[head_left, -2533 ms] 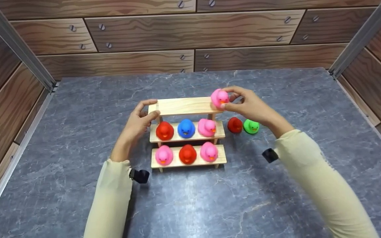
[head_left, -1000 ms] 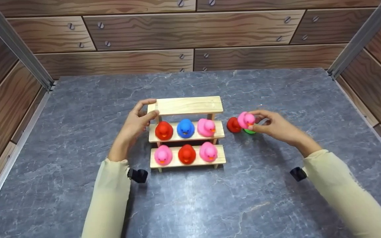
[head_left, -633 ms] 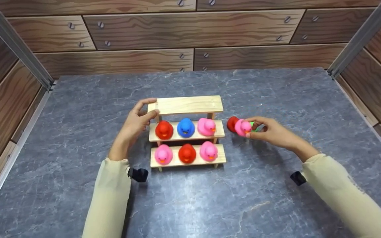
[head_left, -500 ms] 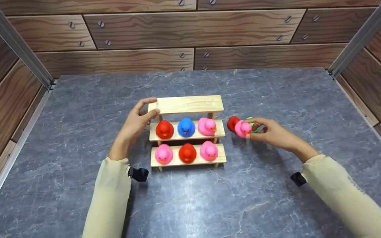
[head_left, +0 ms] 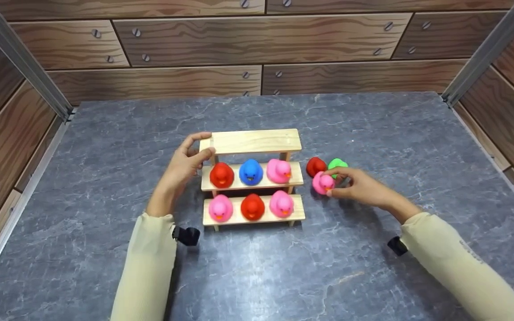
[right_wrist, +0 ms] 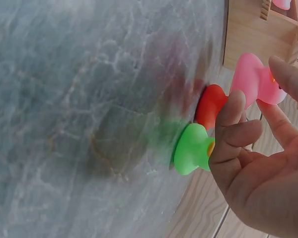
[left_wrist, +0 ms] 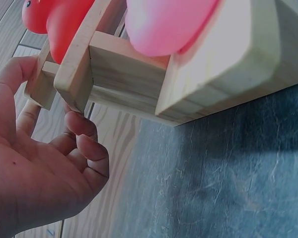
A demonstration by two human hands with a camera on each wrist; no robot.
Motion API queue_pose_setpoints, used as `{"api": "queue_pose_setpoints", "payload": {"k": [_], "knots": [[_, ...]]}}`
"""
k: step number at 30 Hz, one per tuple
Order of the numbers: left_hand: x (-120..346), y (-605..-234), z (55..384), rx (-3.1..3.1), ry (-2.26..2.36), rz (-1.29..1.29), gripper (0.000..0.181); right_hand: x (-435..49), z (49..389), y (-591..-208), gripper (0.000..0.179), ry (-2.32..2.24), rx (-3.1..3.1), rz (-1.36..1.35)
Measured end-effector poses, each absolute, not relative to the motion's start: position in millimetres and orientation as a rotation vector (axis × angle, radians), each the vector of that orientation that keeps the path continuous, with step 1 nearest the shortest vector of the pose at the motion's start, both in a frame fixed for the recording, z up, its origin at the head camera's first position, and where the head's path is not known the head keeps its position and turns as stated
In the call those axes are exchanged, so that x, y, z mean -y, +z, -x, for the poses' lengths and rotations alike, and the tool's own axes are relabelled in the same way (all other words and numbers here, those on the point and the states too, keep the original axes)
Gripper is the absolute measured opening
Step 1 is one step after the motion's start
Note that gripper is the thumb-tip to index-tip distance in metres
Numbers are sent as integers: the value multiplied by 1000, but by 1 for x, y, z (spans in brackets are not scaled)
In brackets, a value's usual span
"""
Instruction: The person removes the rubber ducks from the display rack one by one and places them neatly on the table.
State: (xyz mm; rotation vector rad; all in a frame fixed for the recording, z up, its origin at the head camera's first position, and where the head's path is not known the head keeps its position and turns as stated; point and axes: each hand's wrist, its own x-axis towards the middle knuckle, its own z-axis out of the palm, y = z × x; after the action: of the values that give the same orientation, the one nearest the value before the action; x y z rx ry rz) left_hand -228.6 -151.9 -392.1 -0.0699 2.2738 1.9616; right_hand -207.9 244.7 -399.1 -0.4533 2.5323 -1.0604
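Observation:
A wooden three-step shelf (head_left: 254, 141) stands mid-table; its top step is bare. My left hand (head_left: 184, 161) grips the left end of that step between thumb and fingers. The middle step bears a red duck (head_left: 221, 175), a blue duck (head_left: 251, 172) and a pink duck (head_left: 279, 171). On the lowest sit a pink duck (head_left: 221, 208), a red duck (head_left: 252, 207) and another pink duck (head_left: 281, 204). Right of the shelf, my right hand (head_left: 358, 187) pinches a pink rubber duck (head_left: 323, 183), seen also in the right wrist view between thumb and fingers.
Just behind the held duck, a red duck (head_left: 316, 166) and a green duck (head_left: 337, 166) sit side by side on the grey marbled table (head_left: 257, 276). Wood-patterned walls (head_left: 261, 42) close off the back and both sides.
My right hand has carried the pink duck from the top step's right end down to the right, in front of the loose red and green ducks. The left hand keeps its grip.

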Motion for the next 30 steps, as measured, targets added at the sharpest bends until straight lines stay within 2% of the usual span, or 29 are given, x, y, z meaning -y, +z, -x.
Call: {"api": "queue_pose_setpoints", "payload": {"k": [30], "knots": [[153,-394,229,-2272,1970,37,43,-240,209,-415,47,-1084,-2511,419]]}}
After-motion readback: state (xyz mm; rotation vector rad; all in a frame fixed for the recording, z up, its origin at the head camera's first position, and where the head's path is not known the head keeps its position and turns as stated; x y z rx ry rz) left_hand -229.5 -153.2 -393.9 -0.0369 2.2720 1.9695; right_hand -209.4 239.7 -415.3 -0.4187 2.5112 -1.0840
